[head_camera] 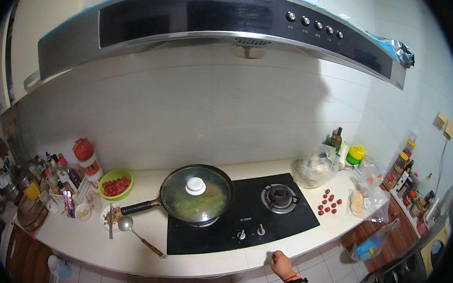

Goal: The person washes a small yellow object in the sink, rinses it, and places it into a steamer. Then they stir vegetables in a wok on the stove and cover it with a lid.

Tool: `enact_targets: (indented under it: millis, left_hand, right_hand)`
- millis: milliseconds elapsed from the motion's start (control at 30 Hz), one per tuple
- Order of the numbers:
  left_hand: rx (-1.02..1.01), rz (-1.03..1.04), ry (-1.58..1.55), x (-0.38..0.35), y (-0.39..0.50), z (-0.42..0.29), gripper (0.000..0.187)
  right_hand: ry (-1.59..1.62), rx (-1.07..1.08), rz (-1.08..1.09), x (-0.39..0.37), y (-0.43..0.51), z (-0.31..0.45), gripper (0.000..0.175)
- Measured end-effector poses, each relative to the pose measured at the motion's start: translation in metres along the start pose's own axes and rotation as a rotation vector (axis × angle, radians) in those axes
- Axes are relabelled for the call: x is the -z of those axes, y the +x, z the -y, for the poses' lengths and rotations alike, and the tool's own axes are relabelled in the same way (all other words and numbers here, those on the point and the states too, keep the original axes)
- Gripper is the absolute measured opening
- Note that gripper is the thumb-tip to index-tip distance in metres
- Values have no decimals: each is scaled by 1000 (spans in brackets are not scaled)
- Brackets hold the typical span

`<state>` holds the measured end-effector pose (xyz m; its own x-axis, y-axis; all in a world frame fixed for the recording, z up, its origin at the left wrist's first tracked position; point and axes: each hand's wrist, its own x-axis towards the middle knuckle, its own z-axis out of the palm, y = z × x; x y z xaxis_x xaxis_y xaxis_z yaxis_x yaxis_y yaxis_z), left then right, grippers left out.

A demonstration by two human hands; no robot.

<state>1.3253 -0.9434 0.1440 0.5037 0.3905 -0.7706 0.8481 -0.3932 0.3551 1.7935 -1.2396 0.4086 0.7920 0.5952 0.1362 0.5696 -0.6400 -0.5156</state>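
My right hand hovers at the counter's front edge, its fingers curled in with nothing visible in them. A red cord and a dark strap circle the wrist. My left hand is out of view. Before me is a black two-burner gas hob. A frying pan sits on its left burner, handle pointing left. Over it lies a glass lid with a white knob; green food shows blurred through the glass. Left of the hob, a ladle rests against a small plate bearing food scraps and chopsticks.
A green bowl holds cherry tomatoes. Several loose red fruits lie right of the hob, near plastic bags. Bottles and a propped phone stand left. A range hood spans overhead.
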Motion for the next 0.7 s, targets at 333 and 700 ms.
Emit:
enact_targets:
  millis: [333,700]
  left_hand:
    - [-52,32,25,16,6,-6,24]
    - [-56,41,-60,-4,-32,2,23]
  right_hand:
    - [-48,-113,-6,6,-30,-32,14]
    - [-508,-305,983,-87,-116,-242,39]
